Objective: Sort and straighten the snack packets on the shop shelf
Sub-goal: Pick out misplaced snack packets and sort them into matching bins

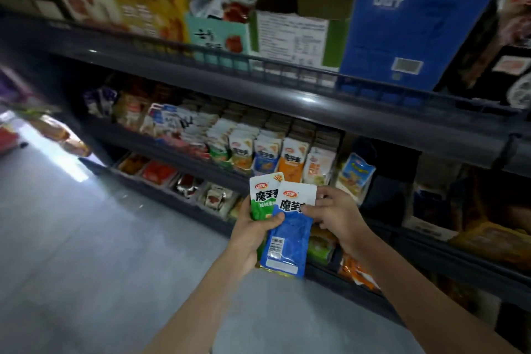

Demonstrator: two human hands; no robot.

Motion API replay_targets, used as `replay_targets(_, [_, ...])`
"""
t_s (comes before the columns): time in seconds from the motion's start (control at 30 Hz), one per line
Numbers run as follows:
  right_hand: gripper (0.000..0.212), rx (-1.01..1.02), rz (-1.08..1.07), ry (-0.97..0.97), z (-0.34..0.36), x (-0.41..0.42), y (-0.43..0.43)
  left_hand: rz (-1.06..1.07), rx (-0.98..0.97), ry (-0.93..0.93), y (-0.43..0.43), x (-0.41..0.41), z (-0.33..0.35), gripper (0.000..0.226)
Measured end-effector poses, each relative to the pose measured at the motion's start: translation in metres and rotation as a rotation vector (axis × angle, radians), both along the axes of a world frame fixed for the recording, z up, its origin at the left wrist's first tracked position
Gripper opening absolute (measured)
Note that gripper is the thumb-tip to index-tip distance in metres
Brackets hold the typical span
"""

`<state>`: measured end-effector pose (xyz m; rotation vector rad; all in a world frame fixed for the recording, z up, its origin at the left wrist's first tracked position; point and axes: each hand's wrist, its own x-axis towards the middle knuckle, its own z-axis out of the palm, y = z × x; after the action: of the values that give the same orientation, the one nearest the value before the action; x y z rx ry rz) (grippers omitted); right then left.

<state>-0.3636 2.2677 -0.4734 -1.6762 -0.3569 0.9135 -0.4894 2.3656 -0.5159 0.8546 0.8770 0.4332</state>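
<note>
My left hand (253,234) grips a small stack of snack packets in front of the shelf: a green and white packet (263,200) at the back and a blue and white packet (290,234) on top. My right hand (334,214) pinches the upper right edge of the blue packet with thumb and fingers. Behind the hands, the middle shelf (172,149) holds rows of similar upright packets (291,162) in orange, blue, green and white.
The top shelf (287,100) carries a blue carton (413,29), a green and white box (293,37) and a yellow box (152,3). Lower trays (161,172) hold red and brown packets. Grey floor (86,253) spreads to the left.
</note>
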Motion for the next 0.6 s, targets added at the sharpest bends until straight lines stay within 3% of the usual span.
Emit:
replay_targets(0.13, [0.022, -0.024, 0.0, 0.033, -0.007, -0.024, 0.042, 0.098, -0.074, -0.066, 0.038, -0.03, -0.007, 0.065])
replay_targets(0.3, [0.018, -0.119, -0.074, -0.013, -0.02, -0.02, 0.083, 0.152, -0.096, 0.024, 0.087, -0.049, -0.027, 0.035])
replay_targets(0.4, [0.024, -0.103, -0.258, -0.037, -0.031, -0.002, 0.099, 0.156, -0.078, 0.083, 0.108, -0.053, -0.036, 0.038])
replay_targets(0.6, [0.015, -0.084, -0.349, -0.105, -0.048, 0.025, 0.13, 0.155, -0.003, 0.07, 0.138, -0.044, -0.052, 0.039])
